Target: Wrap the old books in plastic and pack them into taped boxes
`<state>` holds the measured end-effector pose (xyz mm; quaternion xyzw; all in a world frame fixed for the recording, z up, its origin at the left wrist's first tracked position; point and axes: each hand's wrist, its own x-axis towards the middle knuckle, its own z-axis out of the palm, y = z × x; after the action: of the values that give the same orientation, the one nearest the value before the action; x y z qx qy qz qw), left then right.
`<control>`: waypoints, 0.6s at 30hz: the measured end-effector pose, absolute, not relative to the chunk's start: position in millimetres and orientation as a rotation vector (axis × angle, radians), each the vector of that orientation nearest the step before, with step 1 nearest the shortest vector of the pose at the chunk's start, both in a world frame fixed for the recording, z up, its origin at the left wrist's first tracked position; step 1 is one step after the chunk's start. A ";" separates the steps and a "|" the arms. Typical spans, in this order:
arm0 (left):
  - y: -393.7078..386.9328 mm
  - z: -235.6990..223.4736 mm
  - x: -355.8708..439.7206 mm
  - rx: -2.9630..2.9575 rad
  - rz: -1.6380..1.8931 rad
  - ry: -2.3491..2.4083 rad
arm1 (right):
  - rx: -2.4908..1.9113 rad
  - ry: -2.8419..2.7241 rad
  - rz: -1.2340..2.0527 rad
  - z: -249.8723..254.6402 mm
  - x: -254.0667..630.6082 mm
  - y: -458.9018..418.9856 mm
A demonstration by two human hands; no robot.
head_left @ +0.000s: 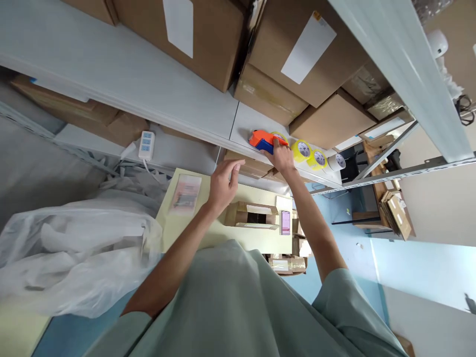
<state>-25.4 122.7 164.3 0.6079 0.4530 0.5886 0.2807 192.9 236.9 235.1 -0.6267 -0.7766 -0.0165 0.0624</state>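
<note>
My right hand [281,157] reaches up to the shelf edge, its fingers wrapped round an orange and blue tape dispenser [265,140] with a yellow roll partly hidden behind it. Yellow tape rolls [301,150] stand on the shelf just to the right of that hand. Over the pale yellow table, my left hand [223,184] hangs with fingers stretched out and nothing in them. Below and right of it lies a small cardboard box [241,215] with its flaps up, open at the top. A phone [285,223] with a lit screen rests beside the box.
Large cardboard boxes [208,39] fill the back of the grey shelf [148,84]. A power strip [147,145] sits at the lower shelf. A clear plastic bag [85,258] of white packing material bulges at the left. A metal post [409,69] rises at the right.
</note>
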 end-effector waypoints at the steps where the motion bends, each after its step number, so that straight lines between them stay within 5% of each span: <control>1: 118.5 162.3 -30.6 1.607 1.573 1.214 | -1.897 -2.365 -0.060 235.9 192.6 229.2; 18: 65.8 173.0 -76.6 1.464 1.447 0.955 | -1.634 -2.773 -0.045 279.1 193.1 60.3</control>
<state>-76.6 65.8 173.0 0.5847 0.3816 0.5781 0.4223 193.1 60.3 279.1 -0.5071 -0.8609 -0.0139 -0.0388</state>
